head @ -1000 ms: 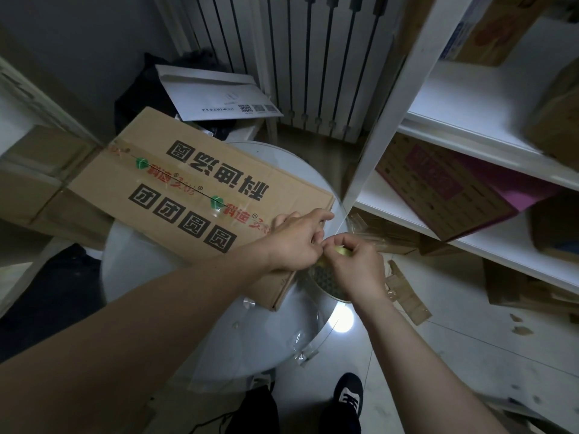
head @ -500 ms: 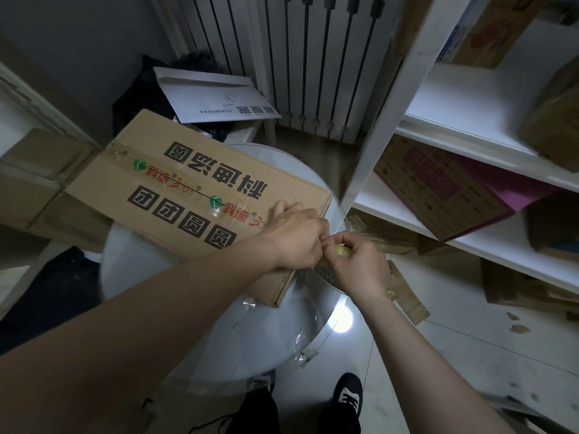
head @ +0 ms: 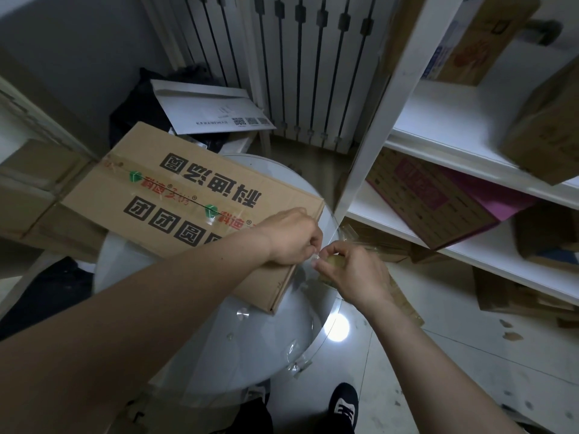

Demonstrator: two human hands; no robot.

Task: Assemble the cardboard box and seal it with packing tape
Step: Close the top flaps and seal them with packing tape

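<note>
I am pinching what looks like the tape end (head: 315, 255) in my left hand (head: 291, 238) at the corner of the flattened cardboard box (head: 175, 195) lying on the round glass table (head: 219, 355), while my right hand (head: 351, 277) is curling around the packing tape roll (head: 333, 265) just beside it, probably to start a strip at that edge.

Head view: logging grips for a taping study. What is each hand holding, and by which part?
The right hand grips the tape roll round its rim; the left hand apparently pinches the tape's loose end.
</note>
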